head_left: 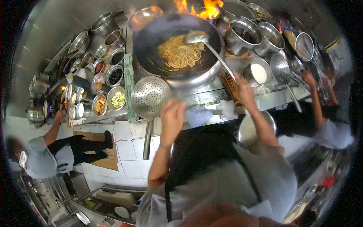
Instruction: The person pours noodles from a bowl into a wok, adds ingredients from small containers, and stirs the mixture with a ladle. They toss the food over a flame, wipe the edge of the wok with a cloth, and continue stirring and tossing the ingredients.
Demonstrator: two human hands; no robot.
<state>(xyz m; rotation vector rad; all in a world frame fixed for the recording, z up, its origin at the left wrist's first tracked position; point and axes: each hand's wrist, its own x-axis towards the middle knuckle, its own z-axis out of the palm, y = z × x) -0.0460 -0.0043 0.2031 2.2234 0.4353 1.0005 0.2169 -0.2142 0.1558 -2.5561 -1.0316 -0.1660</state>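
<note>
My right hand [244, 92] is wrapped around the long handle of a metal ladle [220, 56]. The ladle's bowl rests at the upper right of a heap of noodles [180, 53] inside a large dark wok [147, 58]. My left hand [173, 118] is raised in front of the stove edge, blurred, with its fingers seemingly curled; whether it holds anything is hidden. Just left of it lies a round perforated strainer [150, 96], its handle pointing toward me. A bluish cloth [198, 115] lies to the right of that hand.
Flames [210, 9] rise behind the wok. Ingredient bowls, one with chopped green pieces [117, 99], stand at left. To the right are metal pots [242, 36], a pot of white liquid [259, 72] and a bamboo brush [229, 85]. Co-workers [45, 155] stand at both sides.
</note>
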